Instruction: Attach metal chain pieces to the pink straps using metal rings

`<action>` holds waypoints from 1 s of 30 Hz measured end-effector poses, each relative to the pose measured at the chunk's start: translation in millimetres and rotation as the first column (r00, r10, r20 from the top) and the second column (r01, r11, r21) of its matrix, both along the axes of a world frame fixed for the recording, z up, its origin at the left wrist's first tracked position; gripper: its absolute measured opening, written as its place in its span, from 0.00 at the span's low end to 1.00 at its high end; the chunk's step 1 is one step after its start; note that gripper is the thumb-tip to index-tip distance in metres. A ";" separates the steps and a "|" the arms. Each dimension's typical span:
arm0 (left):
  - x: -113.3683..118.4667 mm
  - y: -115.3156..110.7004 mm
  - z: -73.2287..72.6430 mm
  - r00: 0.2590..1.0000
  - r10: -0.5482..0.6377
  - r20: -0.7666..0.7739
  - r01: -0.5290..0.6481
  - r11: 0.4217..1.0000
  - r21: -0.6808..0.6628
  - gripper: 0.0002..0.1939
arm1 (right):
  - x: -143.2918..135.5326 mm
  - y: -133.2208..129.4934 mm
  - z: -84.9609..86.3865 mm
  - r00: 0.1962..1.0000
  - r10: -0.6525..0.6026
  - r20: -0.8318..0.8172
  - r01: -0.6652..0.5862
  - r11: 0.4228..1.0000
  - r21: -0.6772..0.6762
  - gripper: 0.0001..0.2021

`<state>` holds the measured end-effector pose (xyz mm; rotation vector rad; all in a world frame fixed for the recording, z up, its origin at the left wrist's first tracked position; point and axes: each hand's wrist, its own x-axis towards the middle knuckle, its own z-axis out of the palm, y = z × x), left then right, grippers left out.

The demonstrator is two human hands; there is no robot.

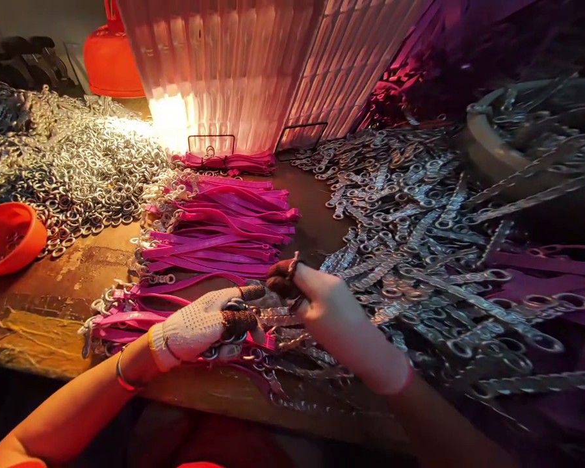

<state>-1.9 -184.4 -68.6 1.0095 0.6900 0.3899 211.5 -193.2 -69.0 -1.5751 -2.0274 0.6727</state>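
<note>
My left hand, in a pale dotted glove with dark finger parts, is closed around several metal rings above the near edge of the bench. Just right of it, my gloved right hand has its dark fingertips bent together in a pinch. Between the two hands runs a short metal chain, its right end at my right fingers. What the fingertips grip exactly is partly hidden. Magenta straps with metal ends lie in rows behind and beneath my left hand.
Loose metal rings heap up at the left, by an orange bowl. Chain pieces cover the right side, below a large tub. Ridged translucent panels stand at the back beside an orange lamp.
</note>
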 end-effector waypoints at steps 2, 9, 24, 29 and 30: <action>3.1 -1.7 -1.4 0.997 0.018 0.069 -0.018 1.000 0.006 0.21 | -17.6 -11.1 3.4 0.978 0.074 -0.194 -0.071 0.997 0.019 0.20; -2.1 -5.2 -6.2 0.998 0.032 0.045 -0.032 0.999 0.010 0.13 | -42.7 -27.0 3.3 0.883 0.006 -0.468 -0.046 0.996 -0.074 0.30; -13.3 -7.3 -6.6 0.993 0.097 -0.064 -0.101 0.994 -0.049 0.19 | -31.5 -39.7 -6.1 0.971 0.030 -0.235 0.040 0.957 0.286 0.19; -13.3 -13.2 3.8 0.964 0.200 -0.177 -0.142 0.945 0.295 0.16 | -28.6 -38.8 -6.1 0.996 -0.005 -0.087 0.013 0.995 0.098 0.23; -12.5 -14.0 3.7 0.962 0.201 -0.185 -0.131 0.934 0.333 0.16 | -30.5 -38.0 -5.1 0.998 0.016 -0.062 -0.011 0.997 0.075 0.23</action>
